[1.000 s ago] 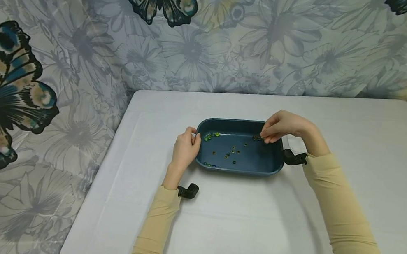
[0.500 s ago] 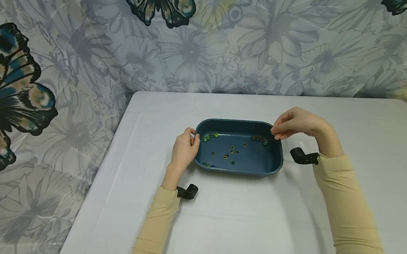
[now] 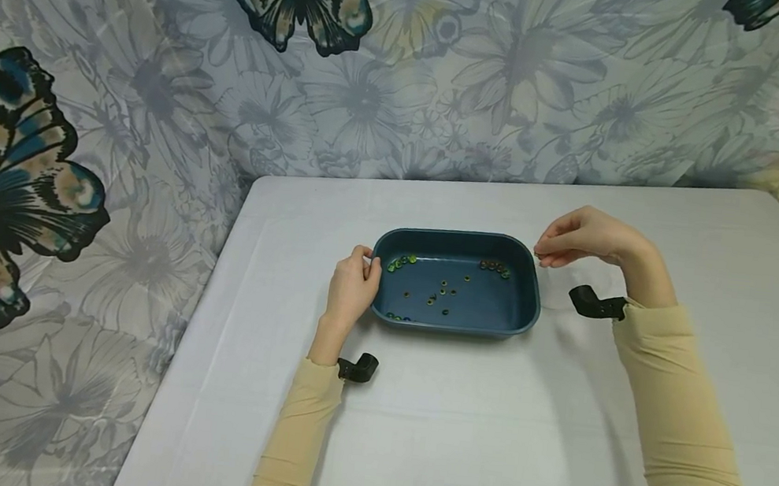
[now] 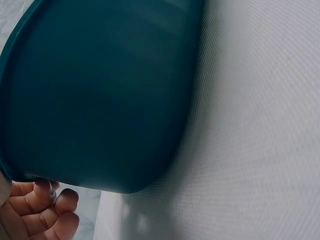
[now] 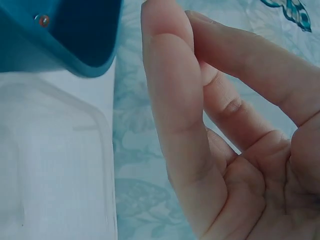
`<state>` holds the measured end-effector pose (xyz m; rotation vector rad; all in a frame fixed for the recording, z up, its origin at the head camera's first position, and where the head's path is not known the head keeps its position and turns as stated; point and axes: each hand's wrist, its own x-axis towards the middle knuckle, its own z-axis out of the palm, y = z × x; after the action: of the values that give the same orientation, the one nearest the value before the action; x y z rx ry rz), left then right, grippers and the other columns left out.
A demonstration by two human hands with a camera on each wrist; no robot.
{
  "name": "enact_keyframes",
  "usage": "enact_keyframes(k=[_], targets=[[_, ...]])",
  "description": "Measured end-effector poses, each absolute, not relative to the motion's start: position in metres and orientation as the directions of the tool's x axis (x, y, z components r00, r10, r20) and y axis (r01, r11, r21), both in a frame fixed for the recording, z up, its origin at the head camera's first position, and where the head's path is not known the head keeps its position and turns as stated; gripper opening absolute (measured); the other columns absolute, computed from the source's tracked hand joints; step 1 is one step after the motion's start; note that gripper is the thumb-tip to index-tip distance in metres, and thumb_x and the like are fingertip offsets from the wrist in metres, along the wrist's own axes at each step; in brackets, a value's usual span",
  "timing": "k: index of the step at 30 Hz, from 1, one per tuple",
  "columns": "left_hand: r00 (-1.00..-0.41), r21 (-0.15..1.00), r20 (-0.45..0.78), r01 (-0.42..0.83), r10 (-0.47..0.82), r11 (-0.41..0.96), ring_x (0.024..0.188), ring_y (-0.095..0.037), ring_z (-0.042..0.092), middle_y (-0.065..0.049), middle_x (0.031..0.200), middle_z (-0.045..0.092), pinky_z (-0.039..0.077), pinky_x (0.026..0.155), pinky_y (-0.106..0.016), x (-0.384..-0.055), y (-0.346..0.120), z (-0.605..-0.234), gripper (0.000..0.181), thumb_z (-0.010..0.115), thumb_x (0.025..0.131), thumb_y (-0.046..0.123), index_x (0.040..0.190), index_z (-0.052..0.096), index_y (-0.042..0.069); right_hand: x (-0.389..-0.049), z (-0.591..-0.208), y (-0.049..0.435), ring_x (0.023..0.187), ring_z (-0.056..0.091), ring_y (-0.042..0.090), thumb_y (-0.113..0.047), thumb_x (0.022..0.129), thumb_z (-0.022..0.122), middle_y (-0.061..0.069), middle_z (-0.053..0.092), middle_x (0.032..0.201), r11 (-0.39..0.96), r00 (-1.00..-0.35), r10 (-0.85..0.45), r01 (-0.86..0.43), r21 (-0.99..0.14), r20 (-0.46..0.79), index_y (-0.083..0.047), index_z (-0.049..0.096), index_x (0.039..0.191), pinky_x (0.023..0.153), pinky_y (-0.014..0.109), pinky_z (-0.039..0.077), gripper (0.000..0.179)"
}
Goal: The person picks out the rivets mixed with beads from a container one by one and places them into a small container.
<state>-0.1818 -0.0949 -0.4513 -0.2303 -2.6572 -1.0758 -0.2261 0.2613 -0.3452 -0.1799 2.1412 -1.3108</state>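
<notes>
A dark blue rectangular tray (image 3: pixel 481 316) stands on the white table, with small beads in it. Green beads (image 3: pixel 402 262) cluster at its far left, and brownish ones (image 3: pixel 494 267) line the far right. My left hand (image 3: pixel 354 287) grips the tray's left rim; in the left wrist view its curled fingers (image 4: pixel 37 220) show below the tray wall. Just outside the right rim, my right hand (image 3: pixel 585 240) pinches a tiny dark bead at the fingertips. In the right wrist view thumb and finger meet at the top, hiding the bead.
Beside the tray's right end lies a clear plastic container (image 5: pixel 60 150), faint against the white table (image 3: pixel 456 424). Several scattered beads (image 3: pixel 443 288) dot the tray's middle. Butterfly-and-flower fabric (image 3: pixel 367 114) hangs behind the table's far edge.
My right hand has lifted from the beads at the tray's far right and moved right, past the rim. The left hand keeps its hold on the tray.
</notes>
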Motion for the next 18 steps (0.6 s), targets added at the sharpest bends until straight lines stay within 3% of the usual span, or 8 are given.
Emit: enact_keyframes(k=[18], targets=[[-0.952,0.662,0.303,0.243,0.043,0.709,0.043,-0.012,0.04,0.0,0.053,0.043,0.034,0.045,-0.025,-0.181,-0.094,-0.45,0.022,0.05,0.094,0.014,0.102,0.058,-0.005,-0.217,-0.351,0.287,0.074,0.066,0.016,-0.011,0.088,0.063,0.008,0.068,0.081,0.504,-0.837,-0.329,0.236,-0.831,-0.437,0.006,0.064,0.096,0.07,0.03,0.053,0.019]])
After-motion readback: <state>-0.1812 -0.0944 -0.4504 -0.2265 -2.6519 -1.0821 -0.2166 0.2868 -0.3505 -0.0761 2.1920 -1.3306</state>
